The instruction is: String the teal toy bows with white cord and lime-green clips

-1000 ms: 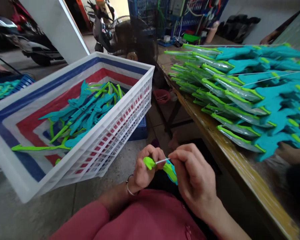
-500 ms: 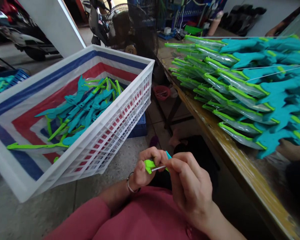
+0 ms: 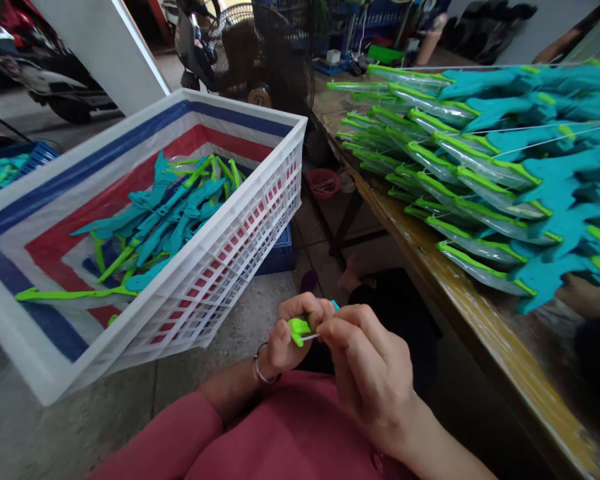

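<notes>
Low in front of my body, my left hand (image 3: 295,337) is closed around a lime-green and teal plastic piece (image 3: 299,330). Its green end shows beside the thumb, and a bit of teal sticks out above the fingers; the rest is hidden. My right hand (image 3: 373,367) pinches a thin white string (image 3: 310,337) that runs to the green end. Both hands nearly touch. To the left, a white plastic crate (image 3: 250,247) with a striped lining holds several similar teal and green pieces (image 3: 170,217).
At right, a wooden table (image 3: 460,320) carries a large stack of teal and green parts (image 3: 520,180) with white strings across them. A fan (image 3: 265,67) stands beyond the crate. Below are a pink basin (image 3: 324,183) and a blue crate (image 3: 275,257). Another person's arm (image 3: 560,50) shows far right.
My right hand has moved slightly left, closer to the green end, so less of the string shows. The left hand keeps its hold on the plastic piece.
</notes>
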Demonstrator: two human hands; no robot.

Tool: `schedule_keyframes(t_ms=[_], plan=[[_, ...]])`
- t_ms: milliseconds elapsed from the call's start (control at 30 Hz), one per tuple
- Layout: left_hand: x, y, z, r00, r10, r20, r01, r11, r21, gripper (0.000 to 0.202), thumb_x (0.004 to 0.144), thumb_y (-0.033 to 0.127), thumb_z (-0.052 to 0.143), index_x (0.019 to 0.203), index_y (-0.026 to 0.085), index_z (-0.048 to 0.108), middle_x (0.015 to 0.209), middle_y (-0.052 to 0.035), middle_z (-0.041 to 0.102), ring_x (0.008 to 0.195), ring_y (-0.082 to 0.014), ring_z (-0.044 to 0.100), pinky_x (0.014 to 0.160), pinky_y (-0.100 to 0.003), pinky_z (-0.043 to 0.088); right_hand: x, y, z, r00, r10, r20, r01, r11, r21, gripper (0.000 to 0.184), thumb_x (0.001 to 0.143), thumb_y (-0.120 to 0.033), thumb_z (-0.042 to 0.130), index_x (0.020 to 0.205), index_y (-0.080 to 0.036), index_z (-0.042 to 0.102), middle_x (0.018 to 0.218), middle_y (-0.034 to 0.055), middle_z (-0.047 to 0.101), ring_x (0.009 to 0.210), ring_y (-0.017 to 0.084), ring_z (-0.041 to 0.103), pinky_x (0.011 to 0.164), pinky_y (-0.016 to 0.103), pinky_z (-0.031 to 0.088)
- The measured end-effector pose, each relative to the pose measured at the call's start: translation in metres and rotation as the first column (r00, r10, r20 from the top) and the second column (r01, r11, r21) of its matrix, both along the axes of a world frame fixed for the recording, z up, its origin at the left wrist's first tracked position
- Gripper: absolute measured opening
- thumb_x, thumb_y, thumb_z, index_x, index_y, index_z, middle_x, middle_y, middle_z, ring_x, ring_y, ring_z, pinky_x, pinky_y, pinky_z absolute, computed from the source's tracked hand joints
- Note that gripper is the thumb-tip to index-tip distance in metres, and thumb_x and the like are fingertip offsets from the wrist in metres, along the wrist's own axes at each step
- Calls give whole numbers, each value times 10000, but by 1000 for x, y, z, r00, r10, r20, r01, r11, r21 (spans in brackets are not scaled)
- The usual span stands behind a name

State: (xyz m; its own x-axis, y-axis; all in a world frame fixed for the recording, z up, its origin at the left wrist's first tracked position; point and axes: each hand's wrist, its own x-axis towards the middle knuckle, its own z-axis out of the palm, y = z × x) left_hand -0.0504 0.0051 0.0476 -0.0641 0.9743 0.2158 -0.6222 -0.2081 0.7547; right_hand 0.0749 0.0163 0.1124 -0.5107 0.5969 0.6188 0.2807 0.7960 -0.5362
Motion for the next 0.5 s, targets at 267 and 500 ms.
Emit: schedule_keyframes(t_ms=[267,500], plan=[[-6,-2,2,997,-66,-43,65,998,-18,580,862,789,519,795,213,531,752,-28,475,700,-196,445,713,-369,420,-6,0,-7,1000,-2,16,2,1000,-2,171,1013,-56,494,1114,-139,604,971,97,630,864,185,650,682,276,587],[-12,9,-2,981,-191,-31,186,974,-133,484,967,666,520,933,188,586,836,-16,516,716,-156,461,642,-275,387,0,11,-32,994,-68,81,52,981,184,279,1017,-67,491,1288,-88,554,998,148,666,866,207,655,641,284,572]])
